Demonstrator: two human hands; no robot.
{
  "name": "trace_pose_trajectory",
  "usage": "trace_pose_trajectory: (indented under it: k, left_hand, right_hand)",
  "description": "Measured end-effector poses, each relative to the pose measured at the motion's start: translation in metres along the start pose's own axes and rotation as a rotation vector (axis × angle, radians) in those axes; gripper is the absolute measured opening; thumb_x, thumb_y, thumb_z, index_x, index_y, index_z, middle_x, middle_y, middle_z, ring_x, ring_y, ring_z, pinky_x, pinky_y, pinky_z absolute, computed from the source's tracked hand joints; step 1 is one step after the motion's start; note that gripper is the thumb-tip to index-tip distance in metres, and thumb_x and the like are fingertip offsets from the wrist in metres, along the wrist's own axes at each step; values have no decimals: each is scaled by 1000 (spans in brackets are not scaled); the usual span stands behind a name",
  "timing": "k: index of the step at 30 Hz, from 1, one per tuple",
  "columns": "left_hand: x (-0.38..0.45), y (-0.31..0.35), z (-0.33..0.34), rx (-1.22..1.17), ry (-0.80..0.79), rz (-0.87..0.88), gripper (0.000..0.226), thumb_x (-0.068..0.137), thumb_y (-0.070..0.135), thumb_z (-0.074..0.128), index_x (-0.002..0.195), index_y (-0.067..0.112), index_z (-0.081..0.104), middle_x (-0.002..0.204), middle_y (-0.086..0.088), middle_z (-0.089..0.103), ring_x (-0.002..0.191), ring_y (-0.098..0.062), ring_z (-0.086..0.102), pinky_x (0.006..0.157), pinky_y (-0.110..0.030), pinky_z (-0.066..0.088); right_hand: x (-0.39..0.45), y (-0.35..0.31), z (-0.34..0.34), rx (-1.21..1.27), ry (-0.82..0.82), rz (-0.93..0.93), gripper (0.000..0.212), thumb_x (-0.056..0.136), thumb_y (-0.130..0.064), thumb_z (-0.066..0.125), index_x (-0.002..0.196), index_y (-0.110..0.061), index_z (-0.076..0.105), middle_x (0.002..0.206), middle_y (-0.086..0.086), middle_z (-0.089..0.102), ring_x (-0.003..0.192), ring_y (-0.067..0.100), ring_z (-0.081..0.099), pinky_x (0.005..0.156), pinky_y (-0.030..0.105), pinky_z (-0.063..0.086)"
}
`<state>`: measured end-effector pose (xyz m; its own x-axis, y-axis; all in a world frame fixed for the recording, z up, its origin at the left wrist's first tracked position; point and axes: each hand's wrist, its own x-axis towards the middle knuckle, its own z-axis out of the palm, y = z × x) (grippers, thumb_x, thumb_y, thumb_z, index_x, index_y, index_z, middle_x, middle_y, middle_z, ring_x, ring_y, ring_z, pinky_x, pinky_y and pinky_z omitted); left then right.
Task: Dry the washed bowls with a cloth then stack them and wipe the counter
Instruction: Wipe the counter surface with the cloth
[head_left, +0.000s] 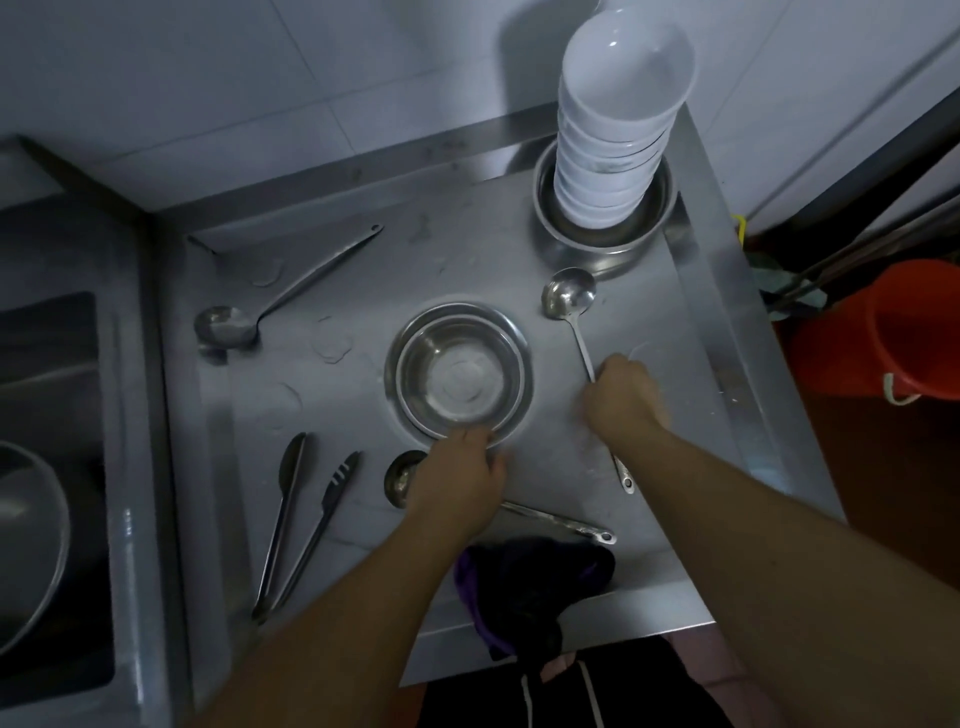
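Head view: left hand (457, 478) gripping near rim of steel bowl (460, 376) mid-table (649, 561). Right hand (621, 397) clamped on ladle (569, 299) handle. Dark cloth (530, 587) at front edge. White bowl stack (608, 135) at back.

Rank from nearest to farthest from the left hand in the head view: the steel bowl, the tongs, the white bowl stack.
From the left hand:
1. Steel bowl, touching its fingers, just ahead.
2. Tongs, to its left on the counter.
3. White bowl stack, far back right.
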<state>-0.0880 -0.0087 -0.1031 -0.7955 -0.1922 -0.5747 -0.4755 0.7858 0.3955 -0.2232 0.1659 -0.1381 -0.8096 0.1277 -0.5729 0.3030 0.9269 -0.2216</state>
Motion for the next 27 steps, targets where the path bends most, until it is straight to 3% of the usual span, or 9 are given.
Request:
trace_pose_trajectory:
  k: [7,10,12,14,18,20,22,27]
  left_hand:
    - [-8,-2,-9,-47,38,-25,37,104,31,52,137,19,62,134,-6,65,122,-26,60,101,-44,51]
    - [-15,-8,-17,-64,83,-32,35,103,29,52,135,20,64,131,-5,66,119,-24,61,98,-39,52]
    - [-23,-15,-23,-85,125,-33,35,102,29,52,134,22,65,129,-3,67,117,-23,62,97,-39,52]
    - [-33,-26,-29,-129,162,-57,33,102,30,51,131,24,65,126,-1,67,115,-23,62,95,-42,54]
    - [-56,-61,-35,-192,248,-121,23,101,34,54,119,26,67,111,2,68,102,-20,66,82,-38,54]
    - [-68,-81,-36,-187,272,-164,20,101,35,54,113,26,67,106,3,69,95,-19,66,74,-32,47]
    - [-80,-99,-36,-179,296,-202,20,101,31,56,114,22,68,109,1,70,95,-18,65,76,-31,46]
    - [-103,-127,-31,-213,296,-261,26,102,26,56,124,19,67,116,0,69,101,-18,67,89,-39,58]
  right_hand:
    - [-2,5,-7,239,-92,-8,19,93,-12,62,106,-12,76,111,13,75,107,35,69,88,35,55]
    - [-12,3,-9,330,-136,1,15,89,-11,66,94,-16,80,96,10,78,95,32,73,89,42,61]
    - [-24,-1,-7,418,-169,12,13,88,-9,70,84,-19,78,86,8,77,82,28,72,80,42,64]
    - [-39,-6,-1,481,-205,-12,21,88,-8,74,74,-23,74,81,3,76,72,19,69,64,30,59]
    - [-71,-16,17,440,-316,-134,18,87,-6,74,74,-18,79,64,-6,73,62,11,65,49,19,50]
    - [-83,-17,28,360,-375,-198,13,87,-6,73,80,-15,79,72,-1,76,65,13,65,54,20,51]
    - [-92,-13,38,276,-419,-252,7,86,-6,74,84,-11,79,76,2,75,69,13,63,63,23,50]
    - [-100,5,52,117,-458,-299,11,85,-5,74,74,-4,73,59,-6,61,58,10,54,50,13,40]
